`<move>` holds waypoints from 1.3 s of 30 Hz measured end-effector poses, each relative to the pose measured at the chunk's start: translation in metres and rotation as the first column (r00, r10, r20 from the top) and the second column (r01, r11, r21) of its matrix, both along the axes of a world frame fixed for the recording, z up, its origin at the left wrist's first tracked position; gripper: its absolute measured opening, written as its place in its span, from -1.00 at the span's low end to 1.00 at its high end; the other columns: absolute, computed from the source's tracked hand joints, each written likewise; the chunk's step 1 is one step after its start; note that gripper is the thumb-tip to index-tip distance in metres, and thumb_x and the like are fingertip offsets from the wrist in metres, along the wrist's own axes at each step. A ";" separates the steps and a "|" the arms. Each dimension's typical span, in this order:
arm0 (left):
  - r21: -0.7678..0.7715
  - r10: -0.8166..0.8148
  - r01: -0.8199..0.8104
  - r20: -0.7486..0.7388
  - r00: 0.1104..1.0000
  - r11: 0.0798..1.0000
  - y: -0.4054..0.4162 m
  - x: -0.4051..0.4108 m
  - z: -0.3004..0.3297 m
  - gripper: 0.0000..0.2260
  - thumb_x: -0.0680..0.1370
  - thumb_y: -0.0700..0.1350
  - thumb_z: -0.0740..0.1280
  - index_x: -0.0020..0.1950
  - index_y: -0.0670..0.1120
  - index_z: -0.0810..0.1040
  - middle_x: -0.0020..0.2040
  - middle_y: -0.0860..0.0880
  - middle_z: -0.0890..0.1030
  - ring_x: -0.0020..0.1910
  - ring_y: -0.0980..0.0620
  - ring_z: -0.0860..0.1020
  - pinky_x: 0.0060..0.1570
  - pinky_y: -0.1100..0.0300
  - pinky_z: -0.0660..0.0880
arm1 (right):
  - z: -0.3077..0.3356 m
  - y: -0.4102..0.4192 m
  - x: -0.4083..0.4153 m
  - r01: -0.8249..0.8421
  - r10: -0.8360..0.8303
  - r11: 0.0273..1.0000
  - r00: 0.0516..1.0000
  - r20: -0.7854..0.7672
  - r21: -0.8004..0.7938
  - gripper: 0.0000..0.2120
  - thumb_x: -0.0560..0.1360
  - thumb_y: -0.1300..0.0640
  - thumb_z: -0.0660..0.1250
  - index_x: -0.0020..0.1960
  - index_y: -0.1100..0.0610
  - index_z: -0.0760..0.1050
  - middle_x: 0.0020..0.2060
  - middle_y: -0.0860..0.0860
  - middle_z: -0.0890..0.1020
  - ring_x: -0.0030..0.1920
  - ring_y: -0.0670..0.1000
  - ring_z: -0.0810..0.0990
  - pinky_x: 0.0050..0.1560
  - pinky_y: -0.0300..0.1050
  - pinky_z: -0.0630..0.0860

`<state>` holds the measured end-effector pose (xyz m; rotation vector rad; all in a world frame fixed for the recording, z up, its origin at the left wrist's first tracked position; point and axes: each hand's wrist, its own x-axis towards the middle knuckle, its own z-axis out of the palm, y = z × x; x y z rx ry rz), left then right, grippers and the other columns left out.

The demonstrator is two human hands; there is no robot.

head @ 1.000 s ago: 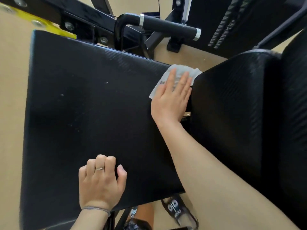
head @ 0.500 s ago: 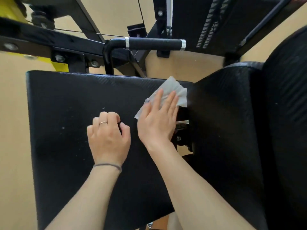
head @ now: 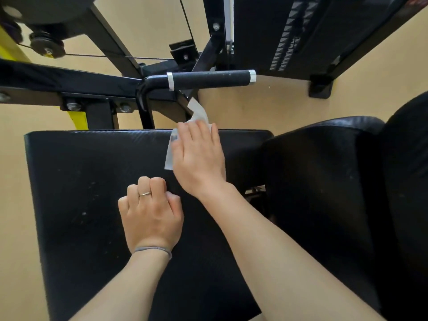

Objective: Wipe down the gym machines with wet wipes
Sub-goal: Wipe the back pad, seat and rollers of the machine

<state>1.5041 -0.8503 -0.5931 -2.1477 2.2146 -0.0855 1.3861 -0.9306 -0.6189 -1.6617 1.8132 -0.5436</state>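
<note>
Wiping the flat black padded seat [head: 92, 205]

Right hand [head: 199, 158], fingers straight, presses a white wet wipe [head: 169, 156] at the pad's far edge; left hand [head: 150, 216] rests nearer, grip curled, holding nothing.

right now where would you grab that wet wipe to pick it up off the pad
Pinch the free corner of the wet wipe that sticks up past the far edge of the seat pad, coming from the far side. The rest lies flat under the right hand, whose straight fingers press it down. The left hand rests curled on the pad.
</note>
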 end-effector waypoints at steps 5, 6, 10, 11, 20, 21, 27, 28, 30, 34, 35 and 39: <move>0.000 0.012 -0.012 -0.005 1.000 1.000 0.000 0.001 -0.001 -0.96 0.49 -0.17 0.19 -0.13 -0.13 0.40 -0.18 -0.08 0.36 -0.19 -0.14 0.32 -0.16 -0.06 0.26 | -0.021 -0.003 -0.054 0.332 -0.295 0.928 0.932 -0.209 0.171 -0.44 0.66 -0.08 -0.18 0.10 0.14 0.55 0.02 0.05 0.56 0.14 0.10 0.46 0.42 0.06 0.23; 0.000 0.009 -0.009 -0.001 1.000 1.000 0.000 0.000 -0.001 -0.95 0.49 -0.17 0.19 -0.13 -0.14 0.40 -0.18 -0.08 0.36 -0.19 -0.14 0.32 -0.16 -0.06 0.26 | -0.022 -0.006 -0.059 0.424 -0.358 0.872 0.893 -0.272 0.245 -0.43 0.67 -0.09 -0.17 0.10 0.16 0.56 0.02 0.06 0.57 0.16 0.11 0.48 0.47 0.11 0.19; 0.003 0.008 -0.008 0.000 1.000 1.000 -0.001 -0.001 -0.003 -0.95 0.49 -0.17 0.20 -0.13 -0.14 0.39 -0.18 -0.09 0.36 -0.19 -0.15 0.32 -0.17 -0.06 0.25 | -0.001 -0.032 -0.024 0.228 -0.172 0.950 0.953 -0.250 0.216 -0.35 0.69 -0.03 -0.20 -0.11 0.11 0.65 -0.19 0.06 0.68 -0.07 0.13 0.60 0.31 0.18 0.32; 0.002 0.006 -0.006 0.001 1.000 1.000 -0.001 -0.001 -0.003 -0.95 0.49 -0.16 0.20 -0.12 -0.14 0.39 -0.18 -0.10 0.36 -0.19 -0.16 0.32 -0.17 -0.07 0.25 | 0.006 -0.033 -0.012 0.121 -0.098 0.981 0.984 -0.150 0.150 -0.38 0.70 -0.02 -0.16 -0.12 0.11 0.64 -0.19 0.05 0.67 -0.07 0.11 0.58 0.26 0.12 0.34; -0.010 0.001 0.000 0.005 1.000 1.000 -0.001 -0.001 -0.002 -0.93 0.50 -0.16 0.18 -0.11 -0.15 0.39 -0.17 -0.10 0.36 -0.17 -0.14 0.30 -0.15 -0.06 0.24 | -0.017 0.005 -0.056 0.317 -0.292 0.942 0.935 -0.201 0.108 -0.64 0.68 -0.02 -0.06 0.02 0.09 0.47 -0.02 -0.01 0.52 0.08 0.05 0.43 0.31 0.09 0.37; -0.010 0.000 0.001 0.006 1.000 1.000 -0.001 -0.001 -0.003 -0.93 0.50 -0.16 0.17 -0.11 -0.15 0.39 -0.17 -0.10 0.36 -0.17 -0.14 0.30 -0.15 -0.06 0.25 | -0.017 0.007 -0.055 0.342 -0.308 0.932 0.922 -0.234 0.120 -0.64 0.67 -0.03 -0.06 0.04 0.10 0.46 0.02 0.00 0.51 0.13 0.06 0.43 0.36 0.10 0.34; -0.004 0.003 -0.003 0.023 1.000 1.000 -0.003 -0.003 0.000 -0.95 0.51 -0.18 0.18 -0.11 -0.15 0.38 -0.17 -0.11 0.36 -0.19 -0.16 0.31 -0.18 -0.07 0.26 | 0.022 0.046 -0.006 0.055 -0.102 0.963 0.980 0.169 0.263 -0.40 0.67 -0.09 -0.19 0.66 0.12 -0.04 0.65 -0.02 -0.09 0.61 -0.10 -0.22 0.61 -0.05 -0.20; 0.018 0.012 -0.012 0.020 1.000 1.000 -0.004 -0.004 0.002 -0.94 0.53 -0.16 0.18 -0.10 -0.15 0.38 -0.16 -0.11 0.37 -0.18 -0.16 0.32 -0.17 -0.07 0.27 | 0.029 0.057 -0.005 0.004 -0.071 0.959 0.972 0.225 0.284 -0.39 0.67 -0.11 -0.21 0.66 0.10 -0.07 0.64 -0.05 -0.13 0.60 -0.14 -0.25 0.61 -0.08 -0.22; 0.063 0.053 -0.050 -0.037 0.998 0.997 -0.008 -0.007 0.007 -0.87 0.56 -0.08 0.17 -0.07 -0.13 0.40 -0.14 -0.10 0.40 -0.17 -0.15 0.35 -0.14 -0.08 0.29 | 0.042 0.067 -0.009 -0.028 -0.110 0.931 0.929 0.353 0.363 -0.43 0.69 -0.09 -0.18 0.65 0.08 -0.05 0.64 -0.10 -0.11 0.59 -0.19 -0.22 0.61 -0.10 -0.19; 0.201 0.249 -0.180 -0.404 0.880 0.963 -0.010 -0.024 0.032 -0.67 0.59 0.11 0.21 0.24 -0.06 0.45 0.00 0.00 0.48 -0.02 -0.03 0.44 0.05 0.00 0.36 | 0.060 0.061 -0.014 0.024 -0.493 0.749 0.688 0.533 0.662 -0.45 0.69 -0.18 -0.09 0.62 -0.01 0.15 0.60 -0.07 0.20 0.59 -0.08 0.12 0.59 -0.05 0.06; 0.261 0.274 -0.166 -0.459 0.845 0.951 -0.011 -0.031 0.037 -0.62 0.59 0.10 0.27 0.35 -0.03 0.40 0.04 0.03 0.46 0.01 0.02 0.45 0.06 0.08 0.39 | 0.066 0.059 -0.015 -0.003 -0.601 0.674 0.579 0.550 0.739 -0.41 0.65 -0.26 -0.07 0.58 -0.03 0.27 0.53 -0.04 0.35 0.53 -0.01 0.28 0.53 -0.01 0.22; 0.513 0.431 -0.099 -0.585 0.687 0.853 -0.026 -0.056 0.052 -0.84 0.61 -0.07 0.33 0.17 0.05 0.45 0.01 0.08 0.48 -0.02 0.12 0.51 -0.21 0.30 0.41 | 0.096 0.052 -0.028 -0.056 -0.728 0.516 0.498 0.471 0.855 -0.37 0.66 -0.29 -0.06 0.48 0.09 0.41 0.26 0.04 0.54 0.17 0.00 0.50 0.16 -0.08 0.40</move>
